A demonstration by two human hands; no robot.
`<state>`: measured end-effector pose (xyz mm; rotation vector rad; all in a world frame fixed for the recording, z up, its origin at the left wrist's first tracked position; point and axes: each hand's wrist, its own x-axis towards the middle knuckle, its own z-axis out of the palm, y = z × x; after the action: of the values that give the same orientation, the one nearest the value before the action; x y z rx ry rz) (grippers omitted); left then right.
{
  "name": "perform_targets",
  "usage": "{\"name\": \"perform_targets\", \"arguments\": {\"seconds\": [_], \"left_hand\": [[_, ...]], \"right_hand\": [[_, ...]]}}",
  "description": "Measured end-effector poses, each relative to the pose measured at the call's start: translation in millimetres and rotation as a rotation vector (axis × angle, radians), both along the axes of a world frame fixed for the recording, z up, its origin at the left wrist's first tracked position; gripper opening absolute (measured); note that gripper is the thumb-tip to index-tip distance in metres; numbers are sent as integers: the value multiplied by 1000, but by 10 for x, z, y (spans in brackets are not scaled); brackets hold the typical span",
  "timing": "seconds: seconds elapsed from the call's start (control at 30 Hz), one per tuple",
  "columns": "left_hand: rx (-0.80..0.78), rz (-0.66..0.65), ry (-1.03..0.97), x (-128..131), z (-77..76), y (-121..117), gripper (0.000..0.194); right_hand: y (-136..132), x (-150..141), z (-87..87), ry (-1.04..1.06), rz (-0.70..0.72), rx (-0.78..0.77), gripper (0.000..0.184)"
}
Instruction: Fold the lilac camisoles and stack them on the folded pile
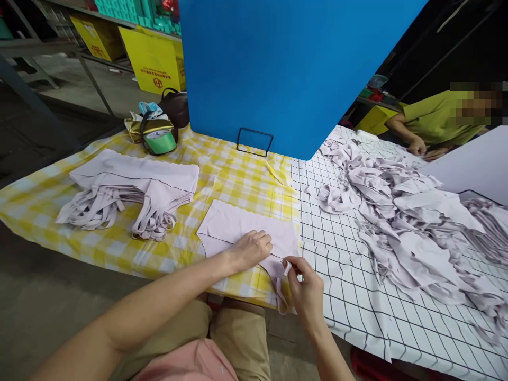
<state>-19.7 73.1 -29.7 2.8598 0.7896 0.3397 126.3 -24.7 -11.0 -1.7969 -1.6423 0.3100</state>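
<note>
A pale lilac garment (234, 225) lies flat on the yellow checked tablecloth (238, 180) in front of me. My left hand (252, 248) rests on the garment with its fingers curled down, pressing the fabric. My right hand (305, 288) pinches the garment's thin strap (282, 288) at the table's near edge, where the strap hangs over. A stack of folded lilac garments (130, 193) with bunched straps sits to the left.
A loose heap of the same lilac garments (400, 211) covers the white grid cloth (357, 296) on the right. A blue board (289, 69) stands behind on a wire holder. A green tape roll (161, 142) and bags sit at back left. Another person in a green shirt (440, 119) works at far right.
</note>
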Motion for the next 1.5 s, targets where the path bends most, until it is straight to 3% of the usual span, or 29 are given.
{"name": "perform_targets", "arguments": {"seconds": [0.1, 0.27, 0.57, 0.97, 1.3, 1.4, 1.5], "left_hand": [[13, 6, -2, 33, -7, 10, 19], [-234, 127, -125, 50, -26, 78, 11], [-371, 158, -179, 64, -51, 148, 13], [-379, 155, -179, 78, -12, 149, 13], [-295, 181, -133, 90, -43, 124, 13], [-329, 177, -164, 69, -49, 116, 13], [-371, 125, -201, 4, -44, 99, 14]], "right_hand": [[91, -12, -13, 71, -31, -48, 20], [230, -29, -43, 92, -57, -172, 24], [381, -44, -85, -22, 3, -143, 27], [417, -58, -115, -28, 20, -115, 26], [442, -150, -147, 46, 24, -84, 24], [383, -171, -136, 200, -53, -138, 22], [264, -169, -57, 638, -148, -333, 27]]}}
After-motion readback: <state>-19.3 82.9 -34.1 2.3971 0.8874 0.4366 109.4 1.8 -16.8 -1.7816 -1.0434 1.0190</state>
